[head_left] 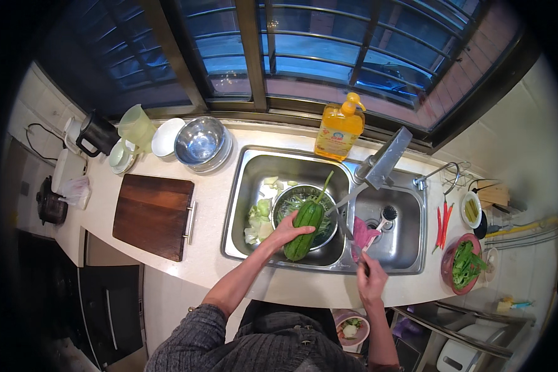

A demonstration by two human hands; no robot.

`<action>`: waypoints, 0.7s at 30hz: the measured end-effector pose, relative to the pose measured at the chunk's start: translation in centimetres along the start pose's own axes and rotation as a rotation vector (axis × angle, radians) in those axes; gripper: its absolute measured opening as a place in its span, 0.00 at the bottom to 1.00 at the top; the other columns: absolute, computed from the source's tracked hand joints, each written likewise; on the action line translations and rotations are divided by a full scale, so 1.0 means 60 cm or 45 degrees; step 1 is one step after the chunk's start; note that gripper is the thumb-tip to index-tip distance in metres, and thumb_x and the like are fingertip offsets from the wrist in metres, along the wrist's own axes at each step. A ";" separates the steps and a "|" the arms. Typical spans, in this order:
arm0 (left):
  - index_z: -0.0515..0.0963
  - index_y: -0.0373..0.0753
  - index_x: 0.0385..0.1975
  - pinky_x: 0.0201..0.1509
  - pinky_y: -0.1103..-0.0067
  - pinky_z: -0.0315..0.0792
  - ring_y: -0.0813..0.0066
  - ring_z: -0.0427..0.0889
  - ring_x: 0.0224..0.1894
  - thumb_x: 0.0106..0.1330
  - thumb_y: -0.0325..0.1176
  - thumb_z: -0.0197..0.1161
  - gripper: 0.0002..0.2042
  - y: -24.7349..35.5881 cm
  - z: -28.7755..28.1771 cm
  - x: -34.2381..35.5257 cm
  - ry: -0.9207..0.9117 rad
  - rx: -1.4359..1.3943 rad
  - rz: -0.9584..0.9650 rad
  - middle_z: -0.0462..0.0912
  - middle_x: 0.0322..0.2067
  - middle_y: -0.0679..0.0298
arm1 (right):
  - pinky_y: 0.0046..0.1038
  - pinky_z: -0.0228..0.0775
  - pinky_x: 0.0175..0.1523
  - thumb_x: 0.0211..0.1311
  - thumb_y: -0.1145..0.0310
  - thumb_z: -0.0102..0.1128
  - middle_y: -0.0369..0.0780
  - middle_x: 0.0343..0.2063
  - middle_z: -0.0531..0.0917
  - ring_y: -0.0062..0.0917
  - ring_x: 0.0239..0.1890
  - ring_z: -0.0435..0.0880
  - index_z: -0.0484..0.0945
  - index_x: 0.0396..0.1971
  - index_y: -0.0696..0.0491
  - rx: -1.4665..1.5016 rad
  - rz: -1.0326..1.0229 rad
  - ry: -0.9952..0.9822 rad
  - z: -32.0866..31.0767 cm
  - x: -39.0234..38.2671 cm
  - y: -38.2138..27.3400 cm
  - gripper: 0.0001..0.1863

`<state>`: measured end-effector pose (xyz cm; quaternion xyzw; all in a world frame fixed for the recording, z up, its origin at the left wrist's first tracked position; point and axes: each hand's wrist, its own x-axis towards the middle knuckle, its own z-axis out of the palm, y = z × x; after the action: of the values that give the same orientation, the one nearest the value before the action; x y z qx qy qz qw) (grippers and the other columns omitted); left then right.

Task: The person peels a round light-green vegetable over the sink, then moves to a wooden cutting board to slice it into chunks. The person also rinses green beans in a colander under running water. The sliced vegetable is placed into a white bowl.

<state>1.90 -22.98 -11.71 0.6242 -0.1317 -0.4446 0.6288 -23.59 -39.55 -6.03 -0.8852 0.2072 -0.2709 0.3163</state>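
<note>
My left hand (pixel 286 230) grips a long green gourd (pixel 307 239) with its stem pointing up, above a steel bowl of shredded greens (pixel 282 208) in the left sink basin (pixel 245 180). Pale vegetable pieces (pixel 259 220) lie beside the bowl. My right hand (pixel 372 280) is closed on the dark handle of a knife, its blade (pixel 351 239) pointing up near the divider between the basins. Behind it are a pink cloth (pixel 364 230) and a white-handled brush (pixel 387 214) in the right basin (pixel 406 248).
Steel faucet (pixel 384 161) over the sink, yellow pump bottle (pixel 338 133) behind. Left: wooden board (pixel 149 214), stacked bowls (pixel 198 142), jugs (pixel 136 124), dark pot (pixel 51 204). Right: red chilies (pixel 441 229), small dish (pixel 470 209), bowl of greens (pixel 462 266). Below: pink bin (pixel 352 335).
</note>
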 end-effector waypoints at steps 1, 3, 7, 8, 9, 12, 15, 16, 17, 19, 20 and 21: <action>0.73 0.36 0.59 0.57 0.76 0.74 0.74 0.81 0.50 0.56 0.33 0.76 0.30 0.000 -0.007 -0.009 -0.016 0.017 0.009 0.82 0.50 0.62 | 0.31 0.74 0.33 0.51 0.77 0.69 0.42 0.27 0.80 0.33 0.25 0.80 0.79 0.51 0.56 -0.048 -0.130 -0.055 0.017 0.026 -0.022 0.24; 0.76 0.36 0.56 0.58 0.75 0.73 0.72 0.80 0.51 0.55 0.32 0.76 0.27 -0.002 -0.021 -0.027 -0.037 0.098 0.076 0.82 0.51 0.61 | 0.33 0.74 0.33 0.45 0.78 0.71 0.41 0.26 0.77 0.35 0.26 0.80 0.78 0.51 0.56 -0.123 -0.319 -0.195 0.047 0.070 -0.064 0.28; 0.77 0.34 0.51 0.59 0.73 0.72 0.71 0.78 0.53 0.55 0.32 0.76 0.24 -0.004 -0.043 -0.055 0.009 0.332 0.058 0.82 0.50 0.61 | 0.34 0.74 0.34 0.40 0.76 0.75 0.41 0.28 0.75 0.35 0.30 0.80 0.75 0.53 0.58 -0.063 -0.522 -0.325 0.075 0.125 -0.121 0.33; 0.77 0.34 0.52 0.59 0.73 0.72 0.71 0.78 0.52 0.55 0.32 0.76 0.24 -0.004 -0.048 -0.062 0.007 0.346 0.074 0.82 0.50 0.61 | 0.34 0.74 0.34 0.40 0.76 0.75 0.41 0.28 0.75 0.35 0.30 0.80 0.75 0.53 0.58 -0.065 -0.544 -0.328 0.078 0.131 -0.129 0.33; 0.76 0.34 0.52 0.59 0.73 0.72 0.71 0.78 0.52 0.55 0.32 0.76 0.25 -0.005 -0.052 -0.067 0.017 0.371 0.057 0.81 0.50 0.61 | 0.34 0.74 0.34 0.39 0.76 0.75 0.41 0.28 0.75 0.35 0.30 0.80 0.75 0.52 0.58 -0.069 -0.566 -0.331 0.081 0.135 -0.134 0.33; 0.73 0.34 0.57 0.61 0.72 0.70 0.70 0.77 0.54 0.62 0.33 0.70 0.24 -0.006 -0.063 -0.078 0.039 0.491 0.120 0.80 0.52 0.58 | 0.34 0.74 0.33 0.39 0.76 0.75 0.40 0.27 0.75 0.34 0.29 0.80 0.75 0.52 0.58 -0.071 -0.601 -0.356 0.088 0.135 -0.137 0.33; 0.71 0.34 0.60 0.62 0.71 0.69 0.69 0.77 0.55 0.65 0.33 0.68 0.24 -0.006 -0.072 -0.090 0.090 0.738 0.304 0.79 0.53 0.56 | 0.34 0.74 0.32 0.40 0.76 0.74 0.40 0.26 0.75 0.34 0.28 0.80 0.75 0.52 0.58 -0.099 -0.653 -0.368 0.099 0.129 -0.122 0.32; 0.70 0.34 0.60 0.62 0.71 0.69 0.69 0.77 0.55 0.65 0.33 0.68 0.25 -0.003 -0.075 -0.095 0.140 0.804 0.396 0.79 0.53 0.56 | 0.34 0.75 0.32 0.41 0.76 0.73 0.40 0.26 0.75 0.34 0.27 0.80 0.75 0.52 0.58 -0.132 -0.651 -0.415 0.102 0.127 -0.114 0.32; 0.71 0.33 0.59 0.62 0.73 0.70 0.70 0.77 0.54 0.61 0.31 0.70 0.26 -0.001 -0.076 -0.101 0.183 0.788 0.463 0.80 0.52 0.57 | 0.34 0.75 0.32 0.41 0.76 0.73 0.40 0.25 0.75 0.34 0.27 0.80 0.75 0.52 0.58 -0.100 -0.668 -0.374 0.105 0.125 -0.105 0.32; 0.71 0.32 0.59 0.61 0.76 0.70 0.73 0.77 0.54 0.56 0.29 0.75 0.30 0.010 -0.082 -0.109 0.236 0.712 0.394 0.80 0.51 0.59 | 0.34 0.75 0.31 0.42 0.76 0.72 0.40 0.24 0.76 0.34 0.26 0.80 0.75 0.52 0.58 -0.084 -0.660 -0.399 0.108 0.126 -0.086 0.31; 0.70 0.32 0.59 0.61 0.77 0.69 0.74 0.76 0.54 0.54 0.28 0.76 0.31 0.017 -0.084 -0.112 0.235 0.612 0.443 0.80 0.51 0.59 | 0.34 0.75 0.31 0.41 0.76 0.72 0.40 0.25 0.76 0.34 0.26 0.81 0.76 0.52 0.58 -0.051 -0.650 -0.382 0.110 0.124 -0.080 0.31; 0.69 0.32 0.60 0.61 0.78 0.69 0.75 0.75 0.55 0.55 0.27 0.76 0.32 0.026 -0.095 -0.114 0.143 0.505 0.278 0.79 0.53 0.59 | 0.34 0.75 0.31 0.41 0.76 0.71 0.40 0.25 0.76 0.34 0.26 0.81 0.76 0.51 0.58 -0.025 -0.638 -0.387 0.109 0.121 -0.075 0.31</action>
<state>2.71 -14.53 -8.71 0.7415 -0.2481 -0.3038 0.5444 -13.15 -37.34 -4.71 -0.9423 -0.0648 -0.2029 0.2584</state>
